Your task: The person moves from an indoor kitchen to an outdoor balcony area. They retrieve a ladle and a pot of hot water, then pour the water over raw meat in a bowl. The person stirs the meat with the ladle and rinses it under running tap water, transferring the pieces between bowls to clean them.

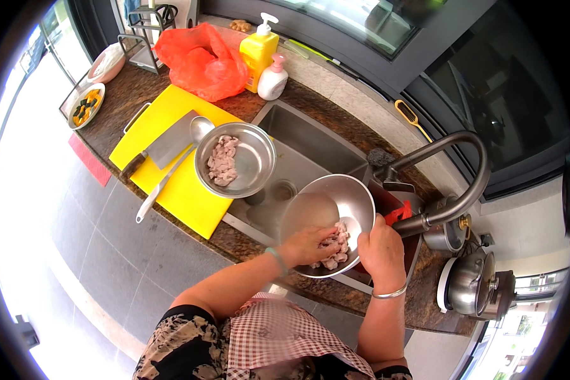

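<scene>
A large stainless steel bowl (356, 202) is tilted over the sink, and my right hand (384, 254) grips its rim at the right. Inside it my left hand (308, 246) has its fingers among small pieces of raw pale pink meat (340, 244). Whether the fingers close on any pieces is unclear. To the left, a smaller steel bowl (256, 154) stands partly on the yellow cutting board (194, 209) and partly over the sink edge. More raw meat pieces (223, 161) lie in its left half.
A cleaver (173, 140) and a metal ladle (164, 183) lie on the board. The sink's faucet (477, 175) arches at the right, near a lidded pot (470, 285). Behind the board are a red plastic bag (202, 64) and pump bottles (259, 57). A plate (97, 118) holds cut food.
</scene>
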Motion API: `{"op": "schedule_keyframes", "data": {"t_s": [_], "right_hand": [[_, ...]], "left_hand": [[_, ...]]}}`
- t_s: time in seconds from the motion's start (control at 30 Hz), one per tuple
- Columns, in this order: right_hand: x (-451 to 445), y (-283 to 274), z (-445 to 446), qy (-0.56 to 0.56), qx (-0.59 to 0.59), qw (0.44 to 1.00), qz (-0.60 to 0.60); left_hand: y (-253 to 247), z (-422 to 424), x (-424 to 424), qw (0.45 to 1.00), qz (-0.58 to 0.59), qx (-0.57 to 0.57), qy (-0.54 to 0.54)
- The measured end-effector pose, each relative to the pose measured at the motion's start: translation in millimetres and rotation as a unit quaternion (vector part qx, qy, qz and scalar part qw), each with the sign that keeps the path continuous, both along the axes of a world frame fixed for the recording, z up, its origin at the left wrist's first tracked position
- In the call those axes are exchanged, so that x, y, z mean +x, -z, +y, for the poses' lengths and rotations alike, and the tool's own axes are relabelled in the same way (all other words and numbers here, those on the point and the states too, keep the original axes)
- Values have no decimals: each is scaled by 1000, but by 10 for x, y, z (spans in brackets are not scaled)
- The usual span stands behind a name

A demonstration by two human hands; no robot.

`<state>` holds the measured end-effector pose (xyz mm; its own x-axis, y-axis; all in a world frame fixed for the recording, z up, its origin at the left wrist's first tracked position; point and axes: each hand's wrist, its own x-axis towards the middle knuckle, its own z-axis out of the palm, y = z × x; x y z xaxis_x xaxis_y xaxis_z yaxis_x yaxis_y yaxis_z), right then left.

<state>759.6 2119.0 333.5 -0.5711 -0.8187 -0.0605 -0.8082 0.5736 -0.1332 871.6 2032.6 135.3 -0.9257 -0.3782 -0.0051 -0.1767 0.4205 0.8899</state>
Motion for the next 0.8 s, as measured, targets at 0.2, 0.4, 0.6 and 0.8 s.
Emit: {"op": "schedule_keyframes", "data": {"t_s": [0.2,0.4,0.6,0.8], "right_hand": [[-45,-70,-292,-51,26,998,35],[93,-247,-521,-109,-17,991,73],[198,-295,-654,-139,-62,984,94],[243,-385,-759,-174,-72,976,106]], "left_hand": [[158,60,-163,994,59,63,-66],[103,129,-303,949,139,257,-118],[-55,171,-405,912,180,348,-122],[-272,337,-460,872,228,418,-114]]}}
